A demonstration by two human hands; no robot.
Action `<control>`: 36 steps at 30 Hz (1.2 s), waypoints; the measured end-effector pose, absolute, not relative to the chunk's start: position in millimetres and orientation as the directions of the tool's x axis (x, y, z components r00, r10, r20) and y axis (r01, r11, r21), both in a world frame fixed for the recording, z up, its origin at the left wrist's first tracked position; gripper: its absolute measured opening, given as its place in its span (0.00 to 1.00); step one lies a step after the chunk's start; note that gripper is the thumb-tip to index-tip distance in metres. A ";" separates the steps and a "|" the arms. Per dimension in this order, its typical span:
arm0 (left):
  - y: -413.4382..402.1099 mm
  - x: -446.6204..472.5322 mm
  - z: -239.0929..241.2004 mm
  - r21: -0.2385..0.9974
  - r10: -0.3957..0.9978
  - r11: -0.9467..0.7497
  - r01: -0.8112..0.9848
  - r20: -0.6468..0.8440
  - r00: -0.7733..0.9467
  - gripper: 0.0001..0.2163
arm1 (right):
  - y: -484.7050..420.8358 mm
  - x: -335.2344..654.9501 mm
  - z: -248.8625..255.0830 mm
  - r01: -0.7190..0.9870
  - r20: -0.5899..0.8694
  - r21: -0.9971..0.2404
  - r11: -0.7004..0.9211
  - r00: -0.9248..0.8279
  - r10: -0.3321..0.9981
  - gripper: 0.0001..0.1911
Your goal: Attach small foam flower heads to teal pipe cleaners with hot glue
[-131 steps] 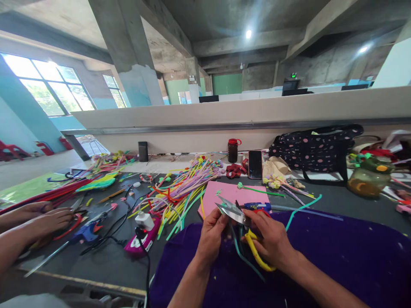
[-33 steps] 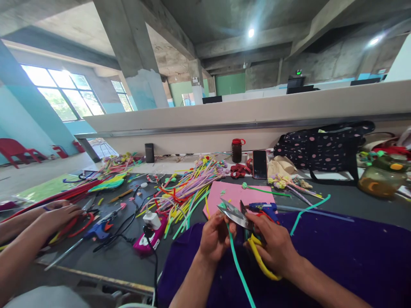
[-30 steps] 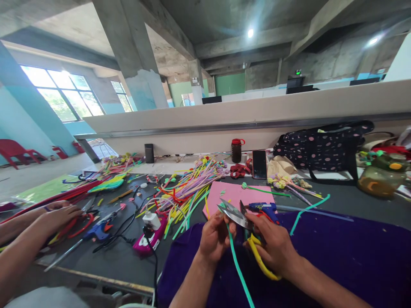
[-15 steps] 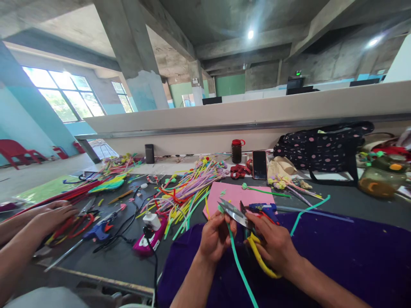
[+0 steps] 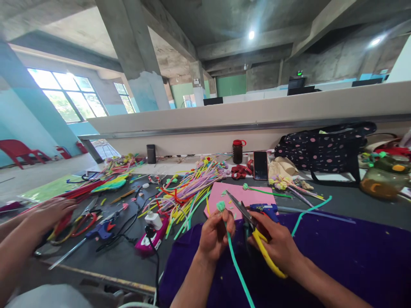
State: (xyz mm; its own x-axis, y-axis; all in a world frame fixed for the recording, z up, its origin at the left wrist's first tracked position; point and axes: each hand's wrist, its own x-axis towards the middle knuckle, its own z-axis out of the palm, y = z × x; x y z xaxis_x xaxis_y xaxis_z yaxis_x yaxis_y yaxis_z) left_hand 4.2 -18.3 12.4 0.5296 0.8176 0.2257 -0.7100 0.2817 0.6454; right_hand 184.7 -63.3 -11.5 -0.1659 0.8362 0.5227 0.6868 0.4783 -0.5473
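I had the left hand [image 5: 213, 234] clamped on 1 green stem [image 5: 236, 263], right hand [image 5: 278, 240] wrapped round 1 pair of scissors [image 5: 260, 243], pink paper [image 5: 218, 192] lay beyond both

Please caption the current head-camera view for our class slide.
Left hand holding a green stem, right hand gripping yellow-handled scissors over a purple cloth.

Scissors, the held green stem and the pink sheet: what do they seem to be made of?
Scissors: probably steel blades, judging by their gray sheen, with dull yellow handles, perhaps plastic or rubber. Held green stem: matte and smoothly bent, perhaps chenille over wire; any core is hidden. Pink sheet: flat, dull, evenly colored, so maybe paper, card or foam.
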 end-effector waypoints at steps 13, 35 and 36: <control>-21.5 1.5 5.5 0.593 0.774 0.341 -0.730 0.264 0.576 0.10 | -69.1 177.2 -10.6 0.669 0.502 -0.514 0.537 -0.273 0.821 0.28; -22.0 0.5 1.5 0.654 0.794 0.273 -0.706 0.261 0.549 0.08 | -67.1 180.7 -18.0 0.725 0.619 -0.321 0.609 -0.327 0.714 0.29; -21.8 0.2 1.1 0.654 0.793 0.276 -0.704 0.259 0.551 0.08 | -67.1 180.7 -18.5 0.725 0.614 -0.324 0.607 -0.327 0.718 0.29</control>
State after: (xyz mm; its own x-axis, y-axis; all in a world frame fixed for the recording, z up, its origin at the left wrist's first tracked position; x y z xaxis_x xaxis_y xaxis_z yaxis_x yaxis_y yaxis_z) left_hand 0.2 -21.8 1.1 0.5512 0.7932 0.2590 -0.7045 0.2760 0.6538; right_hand 180.7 -67.1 -18.5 -0.3271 0.7183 0.6141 0.7252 0.6074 -0.3243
